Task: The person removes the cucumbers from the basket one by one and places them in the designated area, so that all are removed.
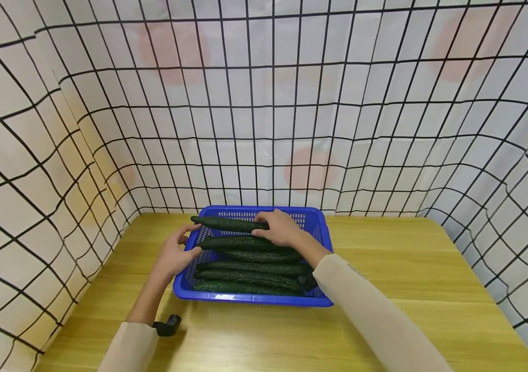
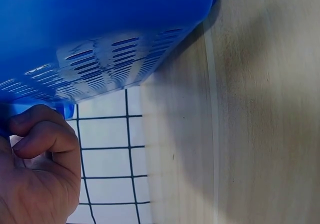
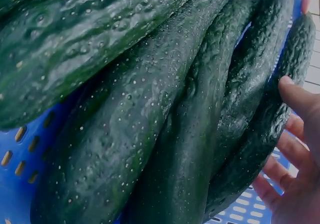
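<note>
In the head view, a blue plastic basket (image 1: 254, 297) holds several long dark green cucumbers (image 1: 250, 279) lying side by side. My right hand (image 1: 281, 228) grips the farthest cucumber (image 1: 227, 223) near its right end, the thumb on its near side and the fingers behind it, as the right wrist view shows. That cucumber's left tip reaches over the basket's left rim. At this rim is my left hand (image 1: 175, 253), thumb and forefinger spread apart, fingertips right by the cucumber ends. In the left wrist view, its other fingers (image 2: 50, 139) bend loosely beside the basket's outer wall (image 2: 110, 59).
The basket stands on a yellowish wooden table (image 1: 385, 289). White cloth walls (image 1: 245, 119) with a black grid and faint coloured spots enclose the table at the back and both sides. A black camera mount (image 1: 168, 325) sits on the left wrist.
</note>
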### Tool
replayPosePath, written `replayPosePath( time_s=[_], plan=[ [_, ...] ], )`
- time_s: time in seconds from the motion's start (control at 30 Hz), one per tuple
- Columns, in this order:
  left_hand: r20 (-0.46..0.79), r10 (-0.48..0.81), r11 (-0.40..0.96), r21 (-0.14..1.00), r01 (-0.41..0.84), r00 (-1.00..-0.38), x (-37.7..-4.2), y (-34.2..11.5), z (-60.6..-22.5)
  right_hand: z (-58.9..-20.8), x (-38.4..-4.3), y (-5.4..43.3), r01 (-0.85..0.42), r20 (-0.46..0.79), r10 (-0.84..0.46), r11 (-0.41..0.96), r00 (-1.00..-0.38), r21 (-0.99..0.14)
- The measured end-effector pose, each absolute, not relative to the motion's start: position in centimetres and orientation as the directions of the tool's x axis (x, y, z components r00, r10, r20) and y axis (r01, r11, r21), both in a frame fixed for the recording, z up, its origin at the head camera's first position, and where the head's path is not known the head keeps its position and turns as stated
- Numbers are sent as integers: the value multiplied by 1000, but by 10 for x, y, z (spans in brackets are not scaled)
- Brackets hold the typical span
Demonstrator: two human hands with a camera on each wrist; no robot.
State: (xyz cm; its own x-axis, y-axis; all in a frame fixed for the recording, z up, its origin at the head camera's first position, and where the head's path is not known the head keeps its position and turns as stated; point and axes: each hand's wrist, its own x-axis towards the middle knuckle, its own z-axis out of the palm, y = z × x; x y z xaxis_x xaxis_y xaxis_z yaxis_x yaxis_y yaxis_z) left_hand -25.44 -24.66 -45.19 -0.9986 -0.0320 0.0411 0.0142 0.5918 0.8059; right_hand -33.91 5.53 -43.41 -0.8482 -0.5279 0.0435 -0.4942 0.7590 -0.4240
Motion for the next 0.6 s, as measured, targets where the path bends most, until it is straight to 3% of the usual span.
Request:
replayPosePath(
  time_s=[0.47,0.6],
  plan=[
    [48,-33,570,821,21,-998,-255,-246,-451,-430,-343,67,-470,39,-547,679,-836,-564],
    [58,-33,567,823,29,-998,-255,-247,-452,-420,-342,69,-520,91,-570,659,-817,-544]
  ],
)
